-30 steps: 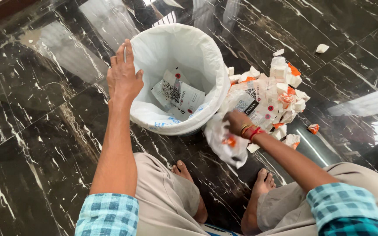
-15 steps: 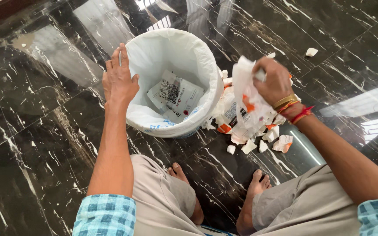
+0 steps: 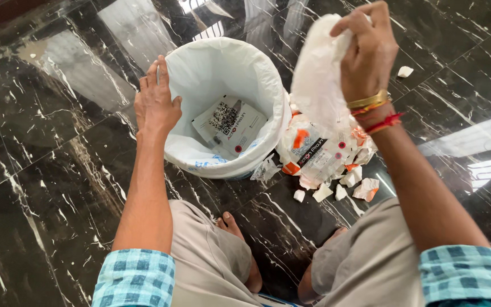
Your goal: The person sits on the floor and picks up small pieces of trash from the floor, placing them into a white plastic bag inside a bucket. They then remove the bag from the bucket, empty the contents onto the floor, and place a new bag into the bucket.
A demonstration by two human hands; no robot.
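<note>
Right hand (image 3: 369, 54) grips a crumpled white plastic bag (image 3: 319, 79), raised above the scrap pile (image 3: 325, 153) on the black marble floor (image 3: 46, 170), just beside the lined bin (image 3: 223, 74). Left hand (image 3: 155, 108), fingers extended, rests on the bin's rim. Risk: loosely bunched, the bag may shed scraps outside the bin.

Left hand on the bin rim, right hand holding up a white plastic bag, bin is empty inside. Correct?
Not quite: the bin is not empty. The head view shows a printed white packet lying inside it. The rest holds: the left hand rests on the rim and the right hand holds up the white plastic bag.
</note>
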